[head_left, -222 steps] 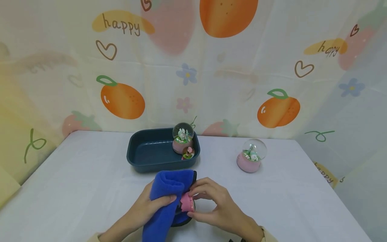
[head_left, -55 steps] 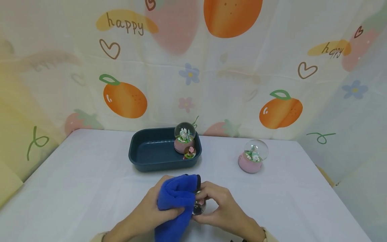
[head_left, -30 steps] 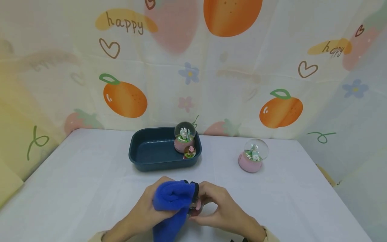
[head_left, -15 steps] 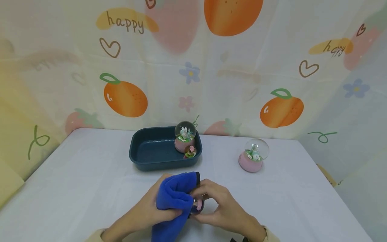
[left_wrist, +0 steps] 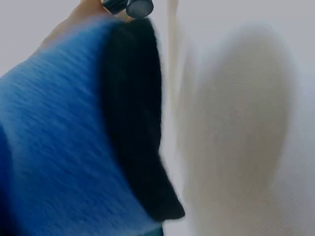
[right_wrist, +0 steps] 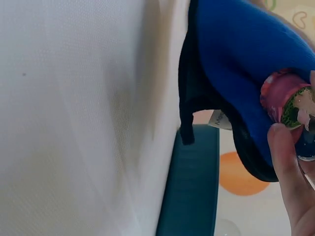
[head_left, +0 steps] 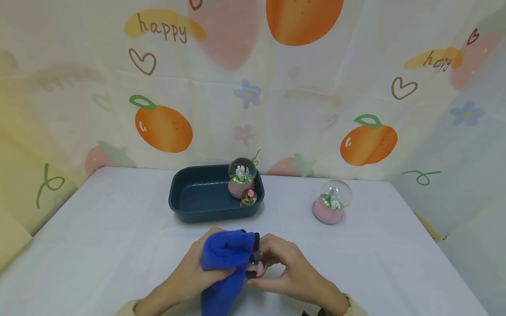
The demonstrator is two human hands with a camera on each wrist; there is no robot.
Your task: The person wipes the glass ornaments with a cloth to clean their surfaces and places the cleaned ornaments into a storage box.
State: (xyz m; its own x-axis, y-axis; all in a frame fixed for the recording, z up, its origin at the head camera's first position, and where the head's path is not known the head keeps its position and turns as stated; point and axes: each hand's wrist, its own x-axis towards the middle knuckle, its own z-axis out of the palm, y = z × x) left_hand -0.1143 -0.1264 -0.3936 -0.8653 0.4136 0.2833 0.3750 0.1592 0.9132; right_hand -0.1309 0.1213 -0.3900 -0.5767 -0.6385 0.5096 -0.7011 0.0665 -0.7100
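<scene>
My left hand (head_left: 191,272) grips a blue cloth (head_left: 223,263) with black edging, low in the middle of the head view. Fingers and thumb of my right hand (head_left: 290,270) pinch a small snow globe (head_left: 258,269) against that cloth. In the right wrist view, the small globe's pink base (right_wrist: 283,93) lies in the cloth (right_wrist: 231,44), and its clear ball faces my right fingers. Cloth and fingers partly cover it. Blue cloth (left_wrist: 64,128) fills much of the left wrist view and hides most of the left hand.
Behind the hands stands a dark teal tray (head_left: 215,216). At its right end are a larger pink-based snow globe (head_left: 241,188) and a small globe (head_left: 248,198). Another pink-based snow globe (head_left: 329,213) stands on the white table (head_left: 379,259) at right.
Earlier the small globe's pink base faced my right hand; now its ball does, and the base is in the cloth. Over the last second, cloth and globe shift slightly between the hands.
</scene>
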